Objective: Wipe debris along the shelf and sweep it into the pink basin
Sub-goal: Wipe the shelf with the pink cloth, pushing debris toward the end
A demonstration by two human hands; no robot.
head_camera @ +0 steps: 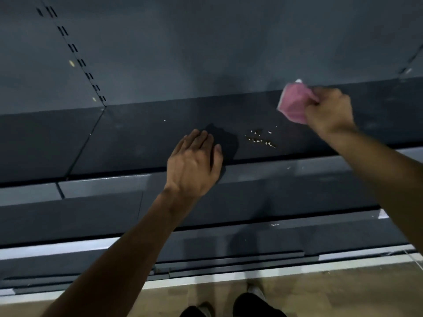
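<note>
The left hand (194, 163) lies palm down at the front edge of a dark grey shelf (137, 138), fingers together and loosely extended rather than curled. Under and just beyond its fingers sits a dark shape (225, 143) that blends with the shelf; whether it is a cloth pressed by the hand or only a shadow cannot be told, so it is unclear if this hand has hold of anything.

The right hand (329, 110) is raised toward the back of the shelf, well to the right of the left hand. Its fingers are closed into a fist around a crumpled pink cloth (294, 102), which bunches out to the left of the knuckles. The cloth is blurred, and it is not clear whether it touches the shelf surface.

Between the 2 hands, nearer the left hand and close to the shelf's front edge, lies a small scatter of pale debris (259, 137), like crumbs or grains. 1 stray pale speck (164, 120) lies apart, further back and to the left.

Behind the shelf rises a grey back panel (206, 42) with a slanting line of paired slots (75, 56) at the left. Below the shelf are 2 lower grey tiers (91, 213), then a tan floor (343, 294) where the person's dark shoes (251, 305) show at the bottom edge. The pink basin does not appear in this view.
</note>
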